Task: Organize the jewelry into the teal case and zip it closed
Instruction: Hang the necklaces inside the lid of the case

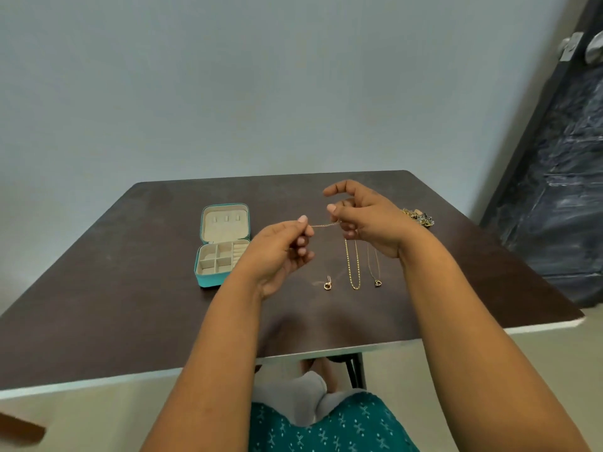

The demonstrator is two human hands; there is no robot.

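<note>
The teal case point(205, 278) lies open on the dark table, left of my hands, its beige compartments holding nothing I can see. My left hand point(280, 252) and my right hand point(362, 220) pinch the two ends of a thin gold chain point(324, 224), held taut above the table. Below my right hand a gold chain necklace point(352, 267) lies stretched out, with a thinner pendant necklace point(375, 272) to its right. A small gold pendant point(328, 284) lies to the left of them. A pile of more jewelry point(419, 217) sits behind my right wrist.
The brown table point(130, 305) has a white front edge close to my lap. A pale wall stands behind it and a dark door point(561, 177) is at the right.
</note>
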